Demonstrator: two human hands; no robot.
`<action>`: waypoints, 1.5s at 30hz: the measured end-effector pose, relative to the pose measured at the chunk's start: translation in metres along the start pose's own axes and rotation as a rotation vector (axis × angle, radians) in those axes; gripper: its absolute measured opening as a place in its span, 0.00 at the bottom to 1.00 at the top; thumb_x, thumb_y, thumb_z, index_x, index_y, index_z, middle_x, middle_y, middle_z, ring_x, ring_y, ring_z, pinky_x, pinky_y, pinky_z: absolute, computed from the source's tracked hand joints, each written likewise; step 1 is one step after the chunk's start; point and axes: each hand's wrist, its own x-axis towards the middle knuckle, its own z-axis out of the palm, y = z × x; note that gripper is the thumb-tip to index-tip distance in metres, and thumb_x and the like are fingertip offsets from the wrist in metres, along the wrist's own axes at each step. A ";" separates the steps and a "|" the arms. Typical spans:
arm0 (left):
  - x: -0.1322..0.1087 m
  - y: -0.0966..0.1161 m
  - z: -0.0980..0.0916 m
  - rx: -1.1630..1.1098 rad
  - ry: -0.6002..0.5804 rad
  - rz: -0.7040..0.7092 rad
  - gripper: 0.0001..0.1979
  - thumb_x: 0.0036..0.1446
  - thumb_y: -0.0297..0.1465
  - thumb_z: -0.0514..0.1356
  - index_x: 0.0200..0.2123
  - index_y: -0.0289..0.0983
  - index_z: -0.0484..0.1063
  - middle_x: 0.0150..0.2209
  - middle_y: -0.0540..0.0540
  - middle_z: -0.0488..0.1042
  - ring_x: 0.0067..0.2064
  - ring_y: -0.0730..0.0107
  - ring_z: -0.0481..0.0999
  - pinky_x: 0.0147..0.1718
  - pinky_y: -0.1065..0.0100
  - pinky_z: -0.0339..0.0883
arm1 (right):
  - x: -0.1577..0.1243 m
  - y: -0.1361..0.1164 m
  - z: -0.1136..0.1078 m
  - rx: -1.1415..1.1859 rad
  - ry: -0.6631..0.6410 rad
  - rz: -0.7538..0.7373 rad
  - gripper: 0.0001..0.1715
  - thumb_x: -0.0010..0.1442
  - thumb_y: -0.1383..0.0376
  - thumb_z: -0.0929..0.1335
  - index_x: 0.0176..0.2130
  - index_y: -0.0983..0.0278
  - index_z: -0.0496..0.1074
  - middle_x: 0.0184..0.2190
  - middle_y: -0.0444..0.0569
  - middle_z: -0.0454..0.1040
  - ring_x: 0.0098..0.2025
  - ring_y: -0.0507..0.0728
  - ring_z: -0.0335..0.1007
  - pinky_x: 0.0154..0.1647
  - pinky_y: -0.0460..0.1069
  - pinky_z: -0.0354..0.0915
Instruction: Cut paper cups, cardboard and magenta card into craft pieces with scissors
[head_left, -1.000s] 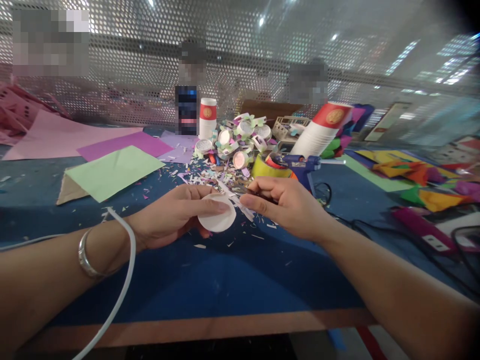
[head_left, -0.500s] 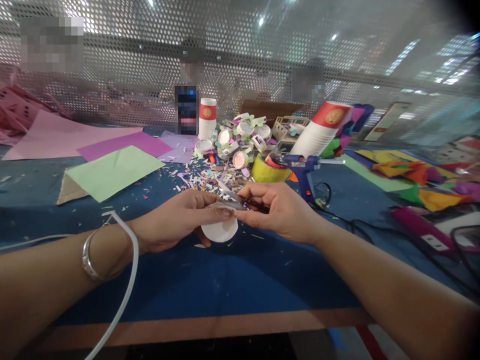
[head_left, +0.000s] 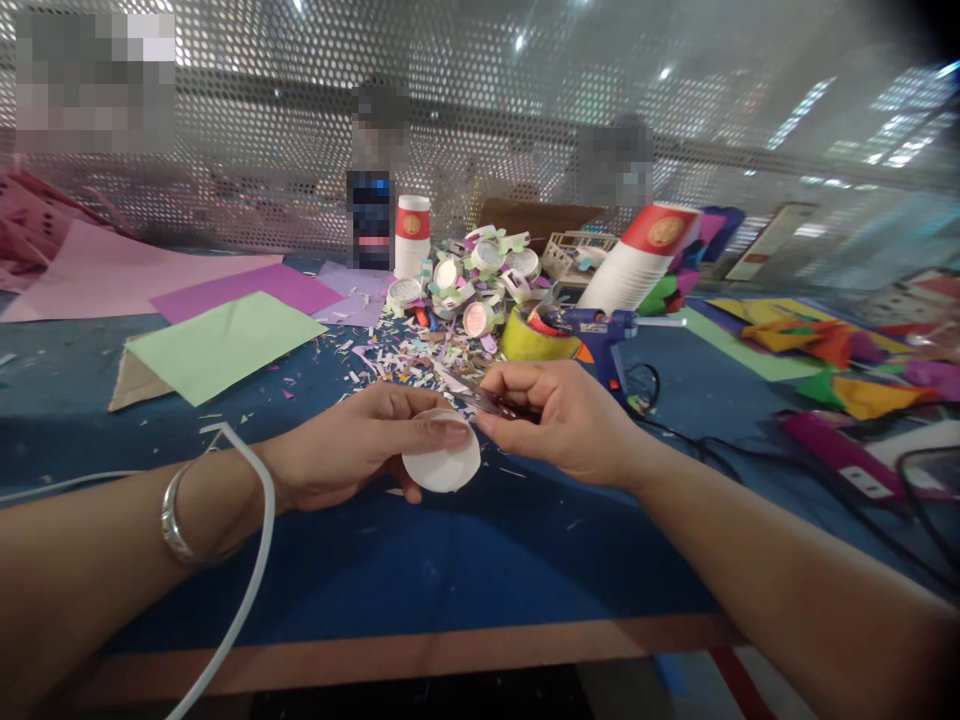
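My left hand (head_left: 360, 445) is closed round a small white paper cup (head_left: 444, 465), its round bottom turned toward me, just above the blue table (head_left: 420, 560). My right hand (head_left: 559, 420) is closed on a pair of scissors (head_left: 487, 402) whose blades point left at the cup's upper edge. The two hands almost touch at the fingertips. A silver bangle (head_left: 174, 515) sits on my left wrist, and a white cable (head_left: 247, 560) loops over that forearm.
Behind the hands lie paper scraps and a heap of cut cups (head_left: 480, 280), a yellow tape roll (head_left: 532, 340), a blue glue gun (head_left: 600, 330), a stack of red-and-white cups (head_left: 637, 262), a green sheet (head_left: 225, 342), pink and purple sheets, and coloured papers (head_left: 817, 345) at right. Black cables (head_left: 750, 455) run right.
The cup has turned and dropped slightly in my left hand. My right hand with the scissors has moved in closer to the cup's upper edge.
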 end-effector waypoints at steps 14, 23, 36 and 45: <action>-0.001 0.004 0.001 0.028 0.048 0.075 0.13 0.59 0.39 0.66 0.31 0.34 0.74 0.28 0.50 0.72 0.30 0.74 0.71 0.25 0.74 0.73 | 0.006 0.013 -0.017 -0.303 0.243 0.032 0.15 0.58 0.56 0.73 0.33 0.65 0.69 0.24 0.42 0.66 0.26 0.51 0.59 0.27 0.47 0.55; 0.002 0.000 -0.002 0.080 0.108 0.197 0.12 0.63 0.36 0.63 0.31 0.33 0.71 0.27 0.52 0.70 0.28 0.79 0.68 0.26 0.78 0.66 | -0.001 0.004 -0.012 -0.158 0.098 -0.005 0.23 0.61 0.48 0.71 0.43 0.64 0.71 0.28 0.44 0.70 0.28 0.52 0.62 0.27 0.47 0.56; -0.003 -0.002 -0.003 0.719 0.379 0.515 0.04 0.62 0.29 0.61 0.34 0.36 0.74 0.29 0.54 0.70 0.29 0.79 0.64 0.25 0.77 0.58 | -0.004 -0.006 -0.007 -0.198 0.046 -0.059 0.17 0.62 0.54 0.72 0.34 0.64 0.69 0.23 0.38 0.59 0.24 0.48 0.53 0.23 0.46 0.50; -0.006 -0.003 0.000 0.860 0.454 0.557 0.05 0.60 0.27 0.60 0.31 0.35 0.74 0.26 0.53 0.70 0.28 0.79 0.64 0.24 0.77 0.57 | -0.006 -0.008 -0.003 -0.316 0.049 -0.112 0.18 0.63 0.53 0.71 0.33 0.65 0.70 0.24 0.39 0.63 0.25 0.47 0.57 0.25 0.45 0.55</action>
